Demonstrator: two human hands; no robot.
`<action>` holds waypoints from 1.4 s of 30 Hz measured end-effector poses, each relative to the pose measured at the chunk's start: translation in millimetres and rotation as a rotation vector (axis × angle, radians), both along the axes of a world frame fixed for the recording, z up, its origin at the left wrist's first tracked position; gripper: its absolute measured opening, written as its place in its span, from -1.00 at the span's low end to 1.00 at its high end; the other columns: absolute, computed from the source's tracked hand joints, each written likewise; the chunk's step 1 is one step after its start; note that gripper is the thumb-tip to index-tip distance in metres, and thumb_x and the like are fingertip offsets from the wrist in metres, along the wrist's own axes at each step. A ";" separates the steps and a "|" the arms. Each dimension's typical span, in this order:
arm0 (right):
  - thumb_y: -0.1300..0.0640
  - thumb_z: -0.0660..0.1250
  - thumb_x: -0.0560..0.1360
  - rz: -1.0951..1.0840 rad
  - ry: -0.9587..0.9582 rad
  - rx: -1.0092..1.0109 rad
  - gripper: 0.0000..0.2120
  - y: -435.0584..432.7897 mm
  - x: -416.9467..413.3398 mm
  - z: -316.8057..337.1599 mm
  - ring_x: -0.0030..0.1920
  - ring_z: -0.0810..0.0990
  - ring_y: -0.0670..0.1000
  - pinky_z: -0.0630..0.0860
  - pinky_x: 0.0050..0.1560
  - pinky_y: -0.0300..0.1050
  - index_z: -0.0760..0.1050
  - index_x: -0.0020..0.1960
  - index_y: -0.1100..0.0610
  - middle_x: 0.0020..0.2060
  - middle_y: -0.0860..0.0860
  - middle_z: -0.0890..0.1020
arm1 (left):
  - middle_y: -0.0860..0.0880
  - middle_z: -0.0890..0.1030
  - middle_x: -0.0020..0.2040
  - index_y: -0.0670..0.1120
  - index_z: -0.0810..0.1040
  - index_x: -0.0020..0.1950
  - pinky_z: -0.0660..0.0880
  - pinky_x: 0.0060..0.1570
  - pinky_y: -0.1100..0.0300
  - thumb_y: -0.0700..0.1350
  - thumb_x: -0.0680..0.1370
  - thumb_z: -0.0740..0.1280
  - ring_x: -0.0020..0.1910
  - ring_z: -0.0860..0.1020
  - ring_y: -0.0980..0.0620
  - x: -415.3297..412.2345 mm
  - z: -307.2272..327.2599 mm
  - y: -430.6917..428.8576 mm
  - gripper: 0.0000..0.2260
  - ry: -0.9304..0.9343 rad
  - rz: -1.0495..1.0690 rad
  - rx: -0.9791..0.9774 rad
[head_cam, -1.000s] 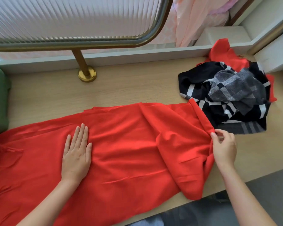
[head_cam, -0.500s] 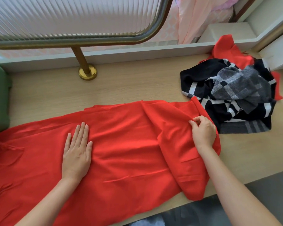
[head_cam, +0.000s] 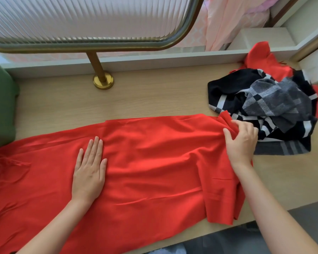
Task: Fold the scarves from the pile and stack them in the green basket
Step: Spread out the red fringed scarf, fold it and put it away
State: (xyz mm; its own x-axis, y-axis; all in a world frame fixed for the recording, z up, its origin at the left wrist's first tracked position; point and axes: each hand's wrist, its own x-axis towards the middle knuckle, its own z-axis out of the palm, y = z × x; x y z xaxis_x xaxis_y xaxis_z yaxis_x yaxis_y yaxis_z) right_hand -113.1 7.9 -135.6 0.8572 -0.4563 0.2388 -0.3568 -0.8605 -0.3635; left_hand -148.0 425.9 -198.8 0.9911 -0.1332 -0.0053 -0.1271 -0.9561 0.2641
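Left hand (head_cam: 90,169): flat, palm down, fingers straight and together, pressing on the red scarf (head_cam: 154,162) left of its middle.

Right hand (head_cam: 241,142): I read thumb and fingers curled, pinching a bunched fold at the scarf's right end.

The scarf is smooth, thin and matte. It is spread lengthwise along the front edge of the counter (head_cam: 145,99), with shallow creases and a loose flap at its right front corner. A tangled fringe shows toward its left end.

The pile (head_cam: 264,107) sits at the counter's right end, touching the pinched fold. It holds a crumpled black, white and grey check knit, with more red cloth (head_cam: 262,57) behind.

The green basket (head_cam: 2,107) is at the counter's left edge, soft-sided and only partly in frame.

Counter is pale wood grain. At its back edge a brass post (head_cam: 99,74) on a round foot carries a ribbed glass panel (head_cam: 81,17).
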 end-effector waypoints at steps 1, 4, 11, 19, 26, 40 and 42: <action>0.16 0.40 0.45 0.074 -0.026 -0.008 -0.79 9.6 4.6 2.3 0.06 0.43 0.16 0.28 0.12 -0.05 0.56 0.08 0.16 0.02 0.12 0.57 | -0.04 0.13 0.57 -0.14 0.10 0.57 0.03 0.51 -0.01 -0.02 0.63 -0.04 0.55 0.07 0.05 0.2 0.1 0.0 -0.50 0.000 0.002 0.000; 0.20 0.37 0.45 0.337 -0.013 0.181 -0.84 49.8 27.8 6.5 0.01 0.49 0.10 0.35 0.12 -0.06 0.59 0.02 0.14 -0.05 0.06 0.63 | -0.05 0.13 0.57 -0.15 0.10 0.56 0.03 0.51 -0.01 -0.03 0.63 -0.03 0.55 0.06 0.05 0.3 -0.3 -0.1 -0.49 0.002 0.004 -0.005; 0.28 0.34 0.49 0.530 0.194 0.353 -0.83 145.6 89.4 -4.4 0.03 0.51 0.10 0.36 0.09 -0.08 0.62 0.04 0.13 -0.06 0.05 0.65 | -0.03 0.12 0.57 -0.14 0.10 0.57 0.01 0.51 0.01 -0.03 0.63 -0.02 0.55 0.06 0.06 0.1 2.2 -1.1 -0.50 0.012 0.008 -0.014; 0.10 0.36 0.51 0.549 0.502 0.330 -0.89 169.8 123.2 -7.7 0.08 0.51 0.10 0.40 0.14 -0.05 0.62 -0.03 0.11 -0.10 0.06 0.63 | -0.01 0.09 0.58 -0.12 0.08 0.57 0.02 0.51 0.00 -0.03 0.64 -0.03 0.55 0.05 0.07 0.5 2.8 -1.6 -0.50 0.024 0.014 -0.027; -0.05 0.38 0.49 0.684 0.780 0.278 -0.84 191.4 138.0 -1.9 -0.08 0.52 0.03 0.37 -0.09 -0.15 0.59 -0.08 0.04 -0.21 -0.04 0.54 | -0.01 0.09 0.58 -0.11 0.07 0.57 0.04 0.51 0.00 -0.03 0.64 -0.03 0.55 0.04 0.07 0.6 3.2 -1.8 -0.51 0.038 0.022 -0.025; -0.08 0.35 0.51 0.636 0.617 0.217 -0.77 156.4 146.5 -5.1 -0.06 0.55 0.10 0.33 -0.12 -0.10 0.57 -0.09 0.10 -0.20 0.01 0.57 | -0.01 0.08 0.58 -0.11 0.07 0.58 0.03 0.51 -0.01 -0.03 0.64 -0.01 0.55 0.04 0.07 0.8 2.8 -1.0 -0.50 0.058 0.029 -0.015; -0.07 0.30 0.54 0.641 0.502 0.281 -0.74 154.3 139.8 -6.6 -0.03 0.55 0.12 0.36 -0.02 -0.05 0.60 -0.07 0.13 -0.18 0.04 0.61 | -0.01 0.08 0.58 -0.11 0.08 0.57 0.03 0.51 -0.01 -0.03 0.64 -0.02 0.56 0.04 0.07 0.3 3.5 -1.1 -0.50 0.059 0.030 -0.009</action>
State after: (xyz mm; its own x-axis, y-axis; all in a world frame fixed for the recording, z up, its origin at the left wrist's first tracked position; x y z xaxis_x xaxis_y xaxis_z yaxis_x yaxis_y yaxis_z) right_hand 26.8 162.2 -142.2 0.9435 0.1670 -0.2863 -0.0077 -0.8525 -0.5226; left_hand -147.7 424.8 -195.3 0.9926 -0.1033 -0.0631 -0.0818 -0.9567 0.2794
